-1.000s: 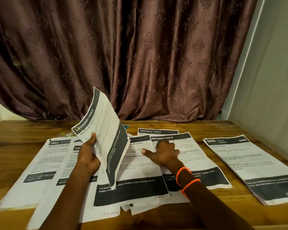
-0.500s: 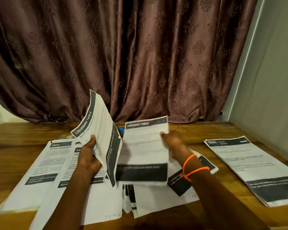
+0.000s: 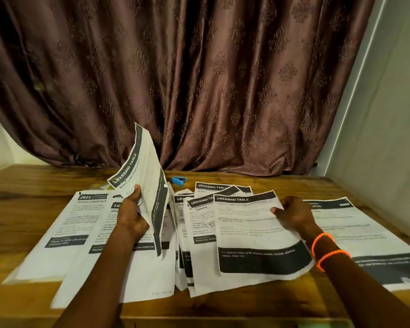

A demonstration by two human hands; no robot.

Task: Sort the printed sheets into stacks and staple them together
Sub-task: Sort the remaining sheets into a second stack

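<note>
The left hand (image 3: 132, 215) curls its fingers (image 3: 137, 194) around a raised sheaf of sheets (image 3: 144, 176). The right hand (image 3: 294, 213) pinches the top sheet (image 3: 253, 230) of the fanned pile lying on the tabletop (image 3: 24, 204) between both hands. Beyond the left fingers sits a blue stapler (image 3: 179, 180).

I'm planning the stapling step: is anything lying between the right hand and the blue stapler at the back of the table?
Yes. Fanned "DRESSING TABLE" sheets lie between the right hand and the blue stapler; nothing rests on the stapler itself.
</note>
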